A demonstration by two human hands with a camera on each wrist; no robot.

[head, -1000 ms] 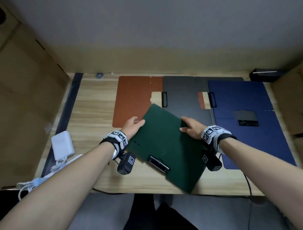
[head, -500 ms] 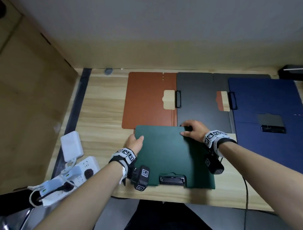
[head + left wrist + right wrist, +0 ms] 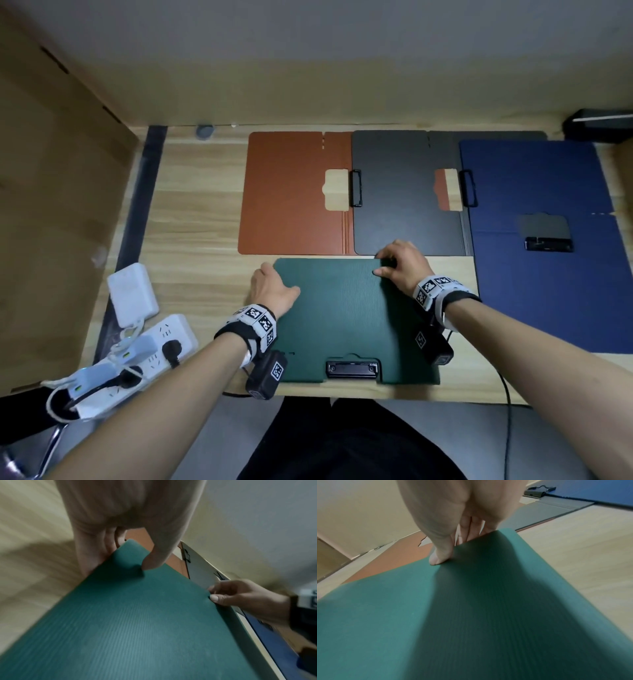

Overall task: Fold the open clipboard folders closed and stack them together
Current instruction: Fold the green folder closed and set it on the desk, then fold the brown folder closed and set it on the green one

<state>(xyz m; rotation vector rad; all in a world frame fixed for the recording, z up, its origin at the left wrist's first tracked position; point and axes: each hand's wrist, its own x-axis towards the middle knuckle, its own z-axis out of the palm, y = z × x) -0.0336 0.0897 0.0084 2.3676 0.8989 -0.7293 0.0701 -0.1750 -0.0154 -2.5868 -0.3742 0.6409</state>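
4 clipboard folders: 1 green [image 3: 349, 318], 1 brown [image 3: 291, 195], 1 black [image 3: 397, 192], 1 blue [image 3: 534, 274]; 2 hands: left hand [image 3: 270, 291], right hand [image 3: 404, 267]; 1 power strip [image 3: 137, 356], 1 white adapter [image 3: 132, 294]

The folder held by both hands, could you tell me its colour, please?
Dark green folder, clearest in the head view.

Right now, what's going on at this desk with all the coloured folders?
A person is tidying clipboard folders. Both hands grip the far corners of a closed green folder: left hand on the left corner, right hand on the right. It lies on the wooden desk. Behind it, the brown folder, grey folder and blue folder lie open, overlapping.
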